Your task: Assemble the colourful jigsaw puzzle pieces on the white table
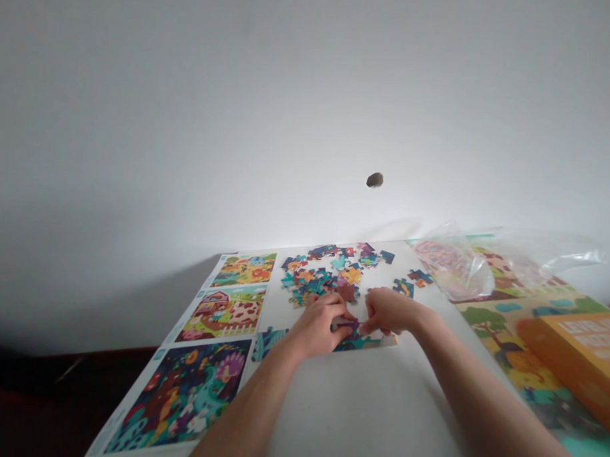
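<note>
Both my hands meet at the middle of a white table (359, 404). My left hand (321, 326) is curled, its fingertips pinching a small dark puzzle piece (350, 323). My right hand (389, 311) is also curled, its fingers pressing at the same spot on a joined strip of teal puzzle pieces (354, 342). Just beyond my hands lies a heap of loose colourful puzzle pieces (328, 269). What exactly sits under my right fingers is hidden.
A sheet with three printed reference pictures (216, 332) lies along the left. At the right are a clear plastic bag (458, 267), a colourful printed board (511, 329) and an orange box (580, 358). A white wall rises behind the table.
</note>
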Demonstrator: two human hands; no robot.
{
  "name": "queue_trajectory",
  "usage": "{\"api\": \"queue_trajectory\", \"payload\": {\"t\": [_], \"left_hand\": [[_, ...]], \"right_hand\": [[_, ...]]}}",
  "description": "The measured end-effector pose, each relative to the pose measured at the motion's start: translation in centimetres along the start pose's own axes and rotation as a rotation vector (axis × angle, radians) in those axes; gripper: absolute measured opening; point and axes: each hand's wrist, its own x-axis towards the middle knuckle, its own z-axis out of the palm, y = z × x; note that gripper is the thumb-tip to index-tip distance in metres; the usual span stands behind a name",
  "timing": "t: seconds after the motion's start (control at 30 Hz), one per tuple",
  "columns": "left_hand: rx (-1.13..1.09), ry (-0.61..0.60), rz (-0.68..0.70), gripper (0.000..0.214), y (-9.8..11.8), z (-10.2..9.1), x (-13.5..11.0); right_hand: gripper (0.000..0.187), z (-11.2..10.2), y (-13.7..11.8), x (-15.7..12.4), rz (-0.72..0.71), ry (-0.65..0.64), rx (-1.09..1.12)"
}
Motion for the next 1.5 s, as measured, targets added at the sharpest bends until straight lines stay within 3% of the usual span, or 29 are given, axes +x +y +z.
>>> {"api": "queue_trajectory", "payload": {"t": [0.27, 0.47, 0.8, 0.9, 0.97, 1.07, 1.2, 1.3, 1.37, 1.5], "left_hand": [[0.002, -0.007, -0.005, 0.014, 0.3, -0.3, 0.0], [0.008, -0.005, 0.003, 0.013, 0.1, -0.1, 0.0], [0.027, -0.018, 0.017, 0.011, -0.1, -0.1, 0.0], [0.03, -0.019, 0.019, 0.012, 0.0, -0.1, 0.0], [0.028, -0.031, 0.027, 0.012, 0.1, -0.1, -0.1], [0.024, -0.048, 0.052, 0.014, 0.5, -0.1, -0.2], [0.035, -0.041, 0.069, 0.014, 0.8, 0.3, -0.2], [0.065, 0.03, 0.056, 0.01, 0.5, 0.4, 0.0], [0.113, 0.151, -0.021, 0.02, -0.1, 0.2, 0.2], [0.3, 0.508, -0.389, 0.02, -2.0, -0.5, 0.1]], "right_hand": [[0.036, -0.1, 0.2, -0.4, -0.035, -0.162, -0.028], [0.031, 0.1, 0.6, -0.1, 0.003, -0.076, 0.017], [0.038, 0.0, 1.4, 0.5, 0.099, 0.069, 0.01], [0.035, -0.3, 1.5, 0.8, 0.167, 0.19, -0.077], [0.03, -0.3, 1.4, 0.9, 0.197, 0.377, -0.15], [0.027, -0.1, 0.8, 1.1, 0.126, 0.623, -0.191], [0.027, 0.5, -0.3, 1.1, 0.011, 0.692, -0.179], [0.021, 1.0, -0.8, 1.1, -0.038, 0.728, -0.155], [0.019, 1.2, -0.9, 1.1, -0.052, 0.766, -0.136], [0.021, 1.4, -0.9, 1.3, -0.067, 0.812, -0.077]]}}
